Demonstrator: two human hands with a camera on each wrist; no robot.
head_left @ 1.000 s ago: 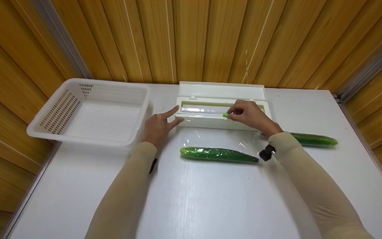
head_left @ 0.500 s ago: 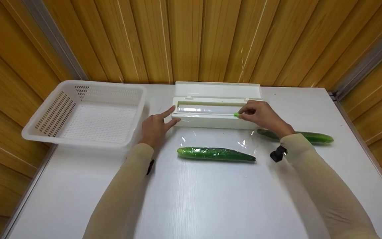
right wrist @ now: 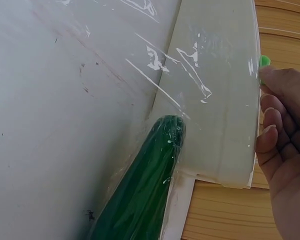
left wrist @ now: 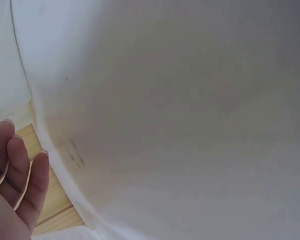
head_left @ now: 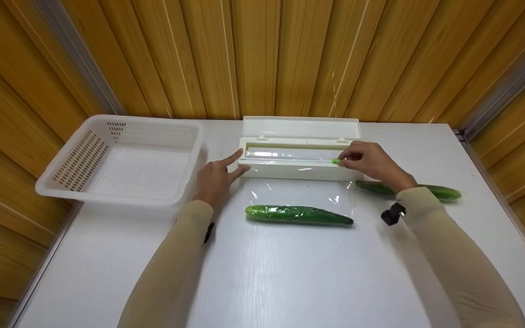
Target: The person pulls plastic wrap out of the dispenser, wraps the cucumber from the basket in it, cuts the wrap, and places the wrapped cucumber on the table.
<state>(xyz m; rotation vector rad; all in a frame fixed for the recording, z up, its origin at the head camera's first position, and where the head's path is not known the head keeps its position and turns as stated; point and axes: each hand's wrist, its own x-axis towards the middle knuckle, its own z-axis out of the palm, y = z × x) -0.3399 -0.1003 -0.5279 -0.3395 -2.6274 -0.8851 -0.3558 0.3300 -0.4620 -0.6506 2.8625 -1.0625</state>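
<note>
In the head view, a white cling film box [head_left: 290, 172] stands lid up, with a roll of film [head_left: 285, 153] inside. My left hand [head_left: 213, 182] holds its left end, index finger at the top corner and thumb on the front face. My right hand [head_left: 372, 161] pinches a small green slide cutter [head_left: 336, 161] toward the right of the front rail; this cutter [right wrist: 264, 61] also shows in the right wrist view. Clear film runs from the box's front down to a cucumber [head_left: 299, 215] wrapped in it. The left wrist view shows the left hand's loose fingers [left wrist: 32, 190].
A white plastic basket [head_left: 121, 199] stands at the left of the white table [head_left: 290, 278]. A second cucumber [head_left: 442, 192] lies at the right, partly hidden behind my right wrist. A wood-look wall [head_left: 262, 59] rises behind the table.
My right hand has slid the green cutter rightward along the rail, from past the middle toward the right end. My left hand keeps its place at the box's left end.
</note>
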